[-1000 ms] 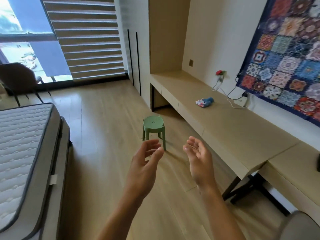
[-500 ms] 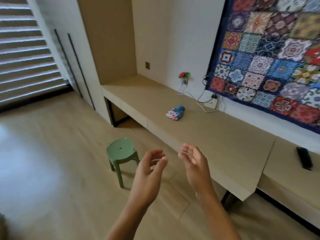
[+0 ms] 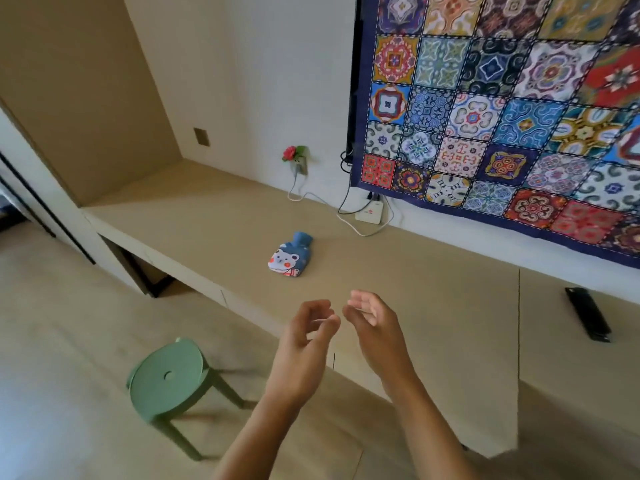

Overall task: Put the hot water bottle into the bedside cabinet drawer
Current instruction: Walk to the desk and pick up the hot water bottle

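A small blue hot water bottle [image 3: 288, 257] with a bear-face cover lies on the long wooden counter [image 3: 398, 282] below the wall. My left hand [image 3: 304, 344] and my right hand [image 3: 377, 330] hover side by side over the counter's front edge, nearer to me than the bottle and a little to its right. Both hands are empty, with fingers loosely curled and apart. No bedside cabinet or drawer is in view.
A green round stool [image 3: 169, 375] stands on the wooden floor at lower left. On the counter a black remote [image 3: 587, 318] lies at right, and a white box [image 3: 370, 213] with cables sits by the wall. A patchwork cloth [image 3: 502, 109] hangs above.
My view has swung right and closer to the counter, so the bed and window have left the frame. The bottle now sits nearer my hands, which keep their open pose.
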